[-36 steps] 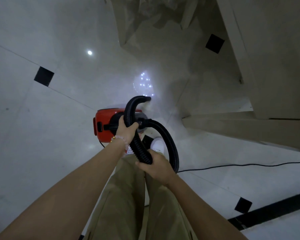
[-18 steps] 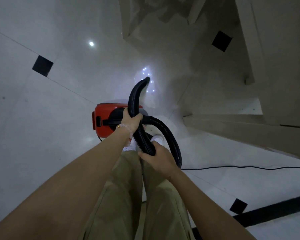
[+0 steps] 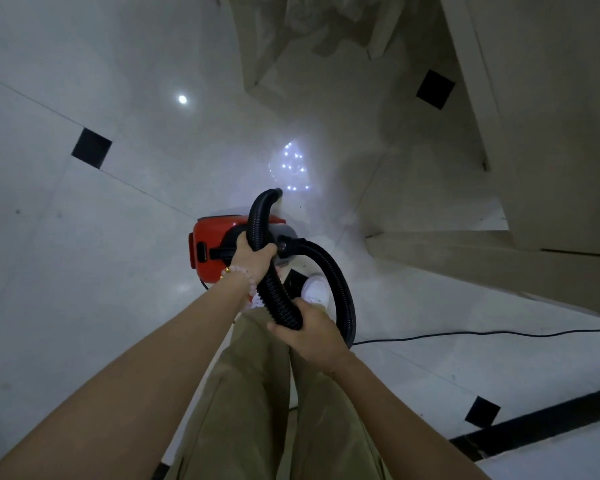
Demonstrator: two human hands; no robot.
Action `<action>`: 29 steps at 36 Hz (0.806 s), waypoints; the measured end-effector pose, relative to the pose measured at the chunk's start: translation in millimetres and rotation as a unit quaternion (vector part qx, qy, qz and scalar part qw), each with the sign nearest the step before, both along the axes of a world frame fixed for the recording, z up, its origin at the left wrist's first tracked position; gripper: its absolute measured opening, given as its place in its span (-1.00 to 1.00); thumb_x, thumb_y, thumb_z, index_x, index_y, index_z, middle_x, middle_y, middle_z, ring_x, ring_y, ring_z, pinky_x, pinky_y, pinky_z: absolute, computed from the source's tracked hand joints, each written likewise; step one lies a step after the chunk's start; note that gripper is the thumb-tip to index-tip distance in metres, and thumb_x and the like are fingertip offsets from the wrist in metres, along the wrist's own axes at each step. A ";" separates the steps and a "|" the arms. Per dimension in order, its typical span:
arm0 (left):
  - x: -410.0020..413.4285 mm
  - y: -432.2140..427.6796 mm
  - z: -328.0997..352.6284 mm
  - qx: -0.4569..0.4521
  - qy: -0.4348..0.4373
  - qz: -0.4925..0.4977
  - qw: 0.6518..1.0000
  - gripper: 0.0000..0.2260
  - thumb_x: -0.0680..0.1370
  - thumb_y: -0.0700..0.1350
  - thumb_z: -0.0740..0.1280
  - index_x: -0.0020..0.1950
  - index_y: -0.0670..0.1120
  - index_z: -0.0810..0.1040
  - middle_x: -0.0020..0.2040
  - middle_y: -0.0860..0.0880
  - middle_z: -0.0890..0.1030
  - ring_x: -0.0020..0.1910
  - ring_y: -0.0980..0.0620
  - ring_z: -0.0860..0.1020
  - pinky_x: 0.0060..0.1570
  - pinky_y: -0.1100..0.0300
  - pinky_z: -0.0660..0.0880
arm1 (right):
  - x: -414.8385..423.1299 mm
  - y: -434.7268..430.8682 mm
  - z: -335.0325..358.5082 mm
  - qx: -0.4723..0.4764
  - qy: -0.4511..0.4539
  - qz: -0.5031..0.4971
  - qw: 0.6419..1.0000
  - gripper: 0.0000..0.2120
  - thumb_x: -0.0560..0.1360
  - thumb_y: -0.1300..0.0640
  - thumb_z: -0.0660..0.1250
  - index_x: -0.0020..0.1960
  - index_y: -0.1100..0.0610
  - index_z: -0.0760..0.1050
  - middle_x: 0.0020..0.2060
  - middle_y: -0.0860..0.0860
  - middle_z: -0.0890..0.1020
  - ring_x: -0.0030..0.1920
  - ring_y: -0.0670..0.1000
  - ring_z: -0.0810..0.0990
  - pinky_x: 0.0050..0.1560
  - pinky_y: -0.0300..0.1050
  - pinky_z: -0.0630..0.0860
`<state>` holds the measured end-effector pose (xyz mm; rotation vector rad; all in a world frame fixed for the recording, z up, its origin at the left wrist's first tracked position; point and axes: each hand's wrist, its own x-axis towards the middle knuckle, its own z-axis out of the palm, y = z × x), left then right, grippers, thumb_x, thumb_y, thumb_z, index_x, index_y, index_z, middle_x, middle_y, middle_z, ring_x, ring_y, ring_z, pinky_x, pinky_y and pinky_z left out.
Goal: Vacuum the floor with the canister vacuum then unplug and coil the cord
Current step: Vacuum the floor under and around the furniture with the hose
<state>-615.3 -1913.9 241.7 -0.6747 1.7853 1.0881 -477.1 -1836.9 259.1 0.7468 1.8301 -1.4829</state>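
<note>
A red canister vacuum [image 3: 208, 244] stands on the glossy white tiled floor [image 3: 84, 271] just ahead of my feet. Its black ribbed hose [image 3: 340, 282] loops out of the canister's right side, bends back toward me and rises between my hands, its open end [image 3: 274, 194] pointing forward near the floor. My left hand [image 3: 252, 254], with a bead bracelet on the wrist, grips the hose high up. My right hand [image 3: 312, 334] grips the same hose lower down, close to my legs. The thin black cord [image 3: 482, 333] trails over the floor to the right edge.
Beige furniture or steps [image 3: 482, 258] rise at the right, and draped cloth [image 3: 309, 36] hangs at the top. Small black inlay tiles [image 3: 91, 147] dot the floor and a black border strip [image 3: 534, 431] runs at lower right. My white shoe [image 3: 315, 289] shows under the hose.
The hose tip has dropped and curled rightward from its more upright pose half a second ago. Both hands keep their grip; the view has shifted slightly.
</note>
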 end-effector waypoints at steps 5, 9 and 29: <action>-0.6 -4.7 1.2 0.001 -0.027 -0.005 1.000 -0.56 0.55 -0.17 0.26 0.41 -0.04 0.24 0.07 -0.23 0.49 -0.02 -0.18 0.51 0.18 -0.15 0.50 | 2.6 -4.5 -0.1 -0.003 0.011 0.012 1.000 -0.82 0.47 -0.06 0.38 -0.13 0.00 0.42 -0.33 -0.10 0.47 -0.26 -0.08 0.48 -0.25 -0.21 0.40; -0.5 -5.9 1.8 -0.005 -0.040 -0.024 0.999 -0.57 0.54 -0.16 0.27 0.39 -0.05 0.26 0.05 -0.21 0.49 -0.03 -0.17 0.51 0.20 -0.17 0.48 | 5.2 -7.3 0.2 -0.010 0.014 0.015 1.000 -0.71 0.47 -0.07 0.37 0.03 0.13 0.48 -0.25 -0.03 0.53 -0.17 0.01 0.55 -0.15 -0.11 0.47; 2.2 -1.4 -3.8 -0.009 -0.025 -0.014 1.000 -0.59 0.52 -0.16 0.28 0.35 -0.02 0.29 0.08 -0.24 0.51 -0.04 -0.17 0.51 0.19 -0.18 0.49 | 7.9 -2.6 -3.6 -0.013 0.026 0.009 1.000 -0.82 0.48 -0.04 0.36 -0.16 0.01 0.40 -0.38 -0.10 0.44 -0.32 -0.08 0.44 -0.28 -0.17 0.36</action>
